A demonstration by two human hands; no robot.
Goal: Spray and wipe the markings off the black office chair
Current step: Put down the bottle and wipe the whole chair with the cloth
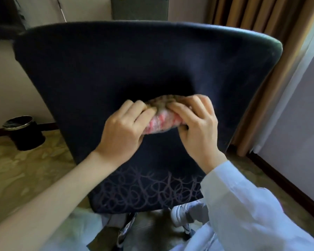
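**Both hands bunching cloth against chair back**

Head view, single frame. The black office chair [134, 69] is filling most of the view, its broad padded panel facing the camera and tilting away at the top.

The left hand [123, 127] and right hand [198, 127] are meeting at mid-panel, both gripping a bunched cloth [163, 122] with pink and white stripes and a brownish upper fold. Fingers of each hand are curling over the top of the bundle, with the thumbs tucking underneath. The cloth is lying against the chair fabric; how firmly it is pressing cannot be told.

The markings [149, 191], pale looping scribbles, are running in a band across the lower part of the panel, well below the cloth and not touching it.

The right forearm is wearing a pale sleeve [252, 205]; the left forearm is bare. A white shoe [187, 212] is showing under the panel's lower edge.

A black bin [24, 133] is standing on the patterned carpet [25, 169] at left, near the wall. A tan curtain [243, 19] is hanging at upper right.
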